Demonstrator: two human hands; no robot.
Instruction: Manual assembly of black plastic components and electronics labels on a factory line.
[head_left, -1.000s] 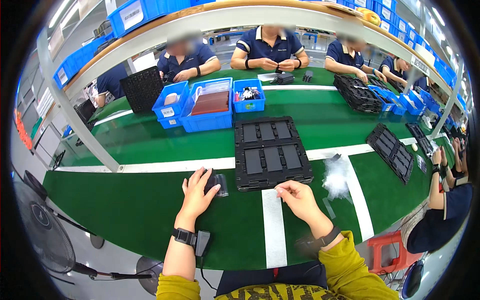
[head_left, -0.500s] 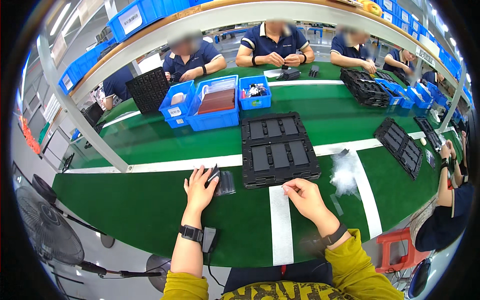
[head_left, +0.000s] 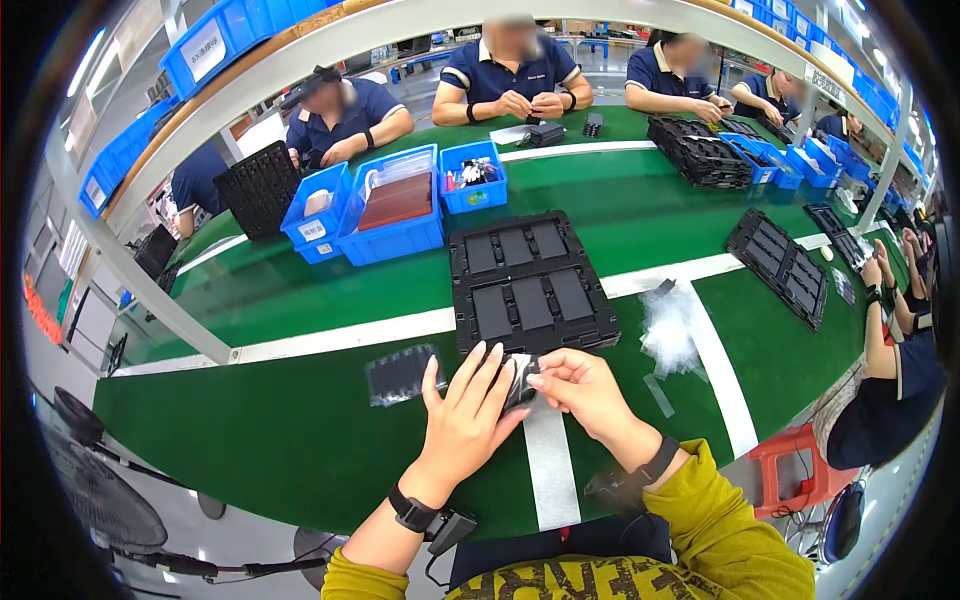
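In front of the black tray, my left hand (head_left: 462, 425) holds a small flat black piece with shiny clear film (head_left: 520, 380), its fingers stretched over the piece and its thumb along the near side. My right hand (head_left: 590, 397) pinches the right edge of that piece between thumb and forefinger. Its exact kind is hidden by my fingers. Just beyond stands the black tray (head_left: 463, 300), a stack with dark rectangular plates (head_left: 535, 302) in its pockets. Left of my left hand, a row of dark pieces in clear film (head_left: 402, 374) lies on the green mat.
A heap of clear film strips (head_left: 675, 335) lies right of the tray. Blue bins (head_left: 392, 245) stand beyond it at the left. Another black tray (head_left: 778, 265) is at the right. A white metal post (head_left: 165, 285) rises at the left. Several co-workers sit across the table.
My left hand has moved right from beside the film-covered pieces, bringing a black piece to my right hand. My right hand now pinches its edge. The whole view has shifted slightly.
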